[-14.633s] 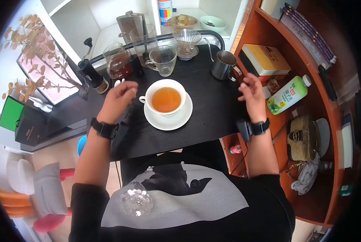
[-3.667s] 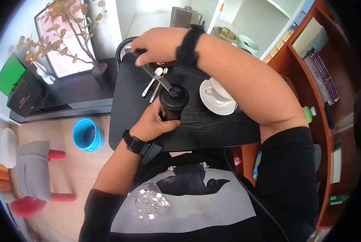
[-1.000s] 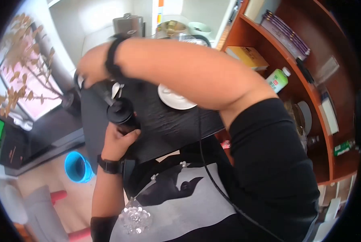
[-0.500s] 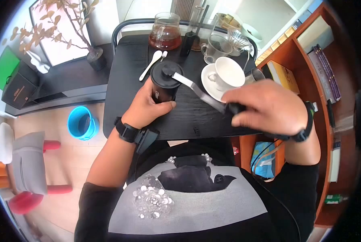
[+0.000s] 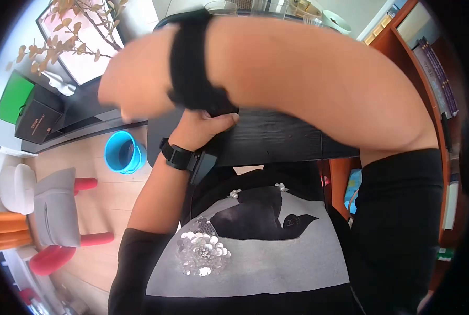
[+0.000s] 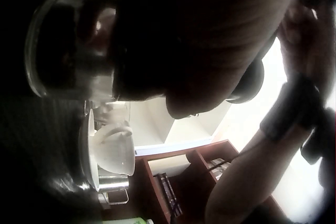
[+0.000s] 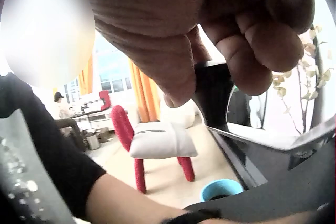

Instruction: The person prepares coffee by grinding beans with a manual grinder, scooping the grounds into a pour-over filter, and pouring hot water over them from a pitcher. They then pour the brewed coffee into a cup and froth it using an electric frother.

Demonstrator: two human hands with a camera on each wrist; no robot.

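Observation:
My left hand (image 5: 200, 128) grips the body of a manual coffee grinder, whose clear jar (image 6: 73, 50) shows below that hand in the left wrist view. In the head view my right forearm hides most of the grinder. Blurred, my right hand (image 5: 137, 79) is out to the left of it, beyond my left hand. The right wrist view has its fingers curled round the black knob (image 7: 211, 100) at the end of the metal crank (image 7: 278, 140). Past the grinder, a white cup (image 6: 118, 153) stands on a saucer (image 6: 88, 153).
The black table (image 5: 276, 139) lies under my hands, with a steel pitcher (image 6: 114, 183) past the cup. Glassware and a green bowl (image 5: 337, 22) show behind my arm. A blue bucket (image 5: 124, 153) stands on the floor at left; a wooden bookcase (image 5: 423, 68) rises at right.
Both hands were off the grinder at first; then my left took its body and my right its crank. Within the last half second my right hand swung from right of the grinder to its left.

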